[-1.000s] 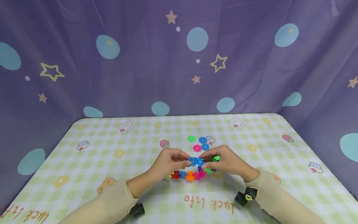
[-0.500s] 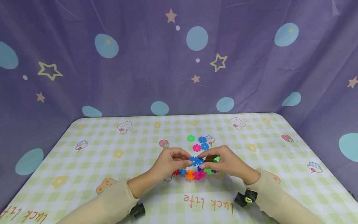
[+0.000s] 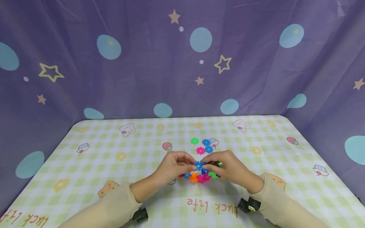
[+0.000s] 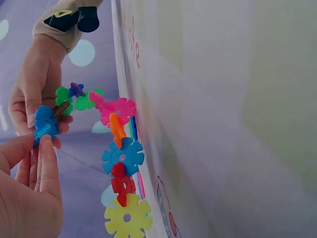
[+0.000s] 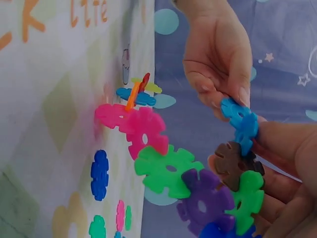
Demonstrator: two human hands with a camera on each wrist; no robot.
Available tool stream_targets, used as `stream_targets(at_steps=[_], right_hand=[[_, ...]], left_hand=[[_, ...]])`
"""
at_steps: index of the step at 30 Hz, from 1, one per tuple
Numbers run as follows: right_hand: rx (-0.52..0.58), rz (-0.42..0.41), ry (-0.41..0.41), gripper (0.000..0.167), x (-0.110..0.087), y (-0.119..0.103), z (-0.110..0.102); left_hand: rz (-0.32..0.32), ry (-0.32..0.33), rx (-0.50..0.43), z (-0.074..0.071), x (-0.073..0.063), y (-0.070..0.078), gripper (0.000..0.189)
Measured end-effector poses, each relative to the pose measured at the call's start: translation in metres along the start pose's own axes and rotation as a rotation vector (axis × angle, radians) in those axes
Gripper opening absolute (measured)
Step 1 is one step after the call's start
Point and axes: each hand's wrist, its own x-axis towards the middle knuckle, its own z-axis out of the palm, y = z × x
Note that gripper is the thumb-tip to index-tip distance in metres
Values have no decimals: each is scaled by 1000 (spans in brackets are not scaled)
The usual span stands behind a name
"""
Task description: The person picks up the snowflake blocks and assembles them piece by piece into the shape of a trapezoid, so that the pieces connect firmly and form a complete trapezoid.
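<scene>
My left hand (image 3: pixel 174 167) pinches a light-blue notched snowflake disc (image 3: pixel 198 165) between thumb and fingers. Facing it, my right hand (image 3: pixel 229 167) pinches a second blue disc (image 5: pixel 246 133); the two discs meet edge to edge, seemingly at their slots. From the right hand hangs a curved chain of joined discs: a brown disc (image 5: pixel 233 163), green ones, a purple disc (image 5: pixel 205 201), pink ones (image 3: pixel 203 178), an orange disc (image 3: pixel 193 177), a blue disc (image 4: pixel 123 156), a red disc (image 4: pixel 123 184) and a yellow disc (image 4: pixel 128 217) at the far end. The left hand hides the yellow end in the head view.
Beyond the hands, loose discs lie on the checked tablecloth (image 3: pixel 137 164): a green disc (image 3: pixel 195 141), a pink disc (image 3: pixel 201 150) and two blue discs (image 3: pixel 207 146). A dark-blue disc (image 5: pixel 99 175) lies under the chain. A purple curtain (image 3: pixel 142 79) hangs behind the table.
The right hand has shifted slightly left and its thumb now covers more of its blue disc. The chain's red and yellow end has slipped mostly behind the left hand.
</scene>
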Motion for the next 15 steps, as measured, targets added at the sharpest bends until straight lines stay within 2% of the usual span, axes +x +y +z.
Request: stream_targets(at_steps=[6,15], right_hand=[[-17,-21,42,14,-1,-4,4],[41,-53,132,9,0,-4,11]], left_hand=[[10,-7,-6,-2,1,0,14],[4,-34,-15,-4,0,0,18]])
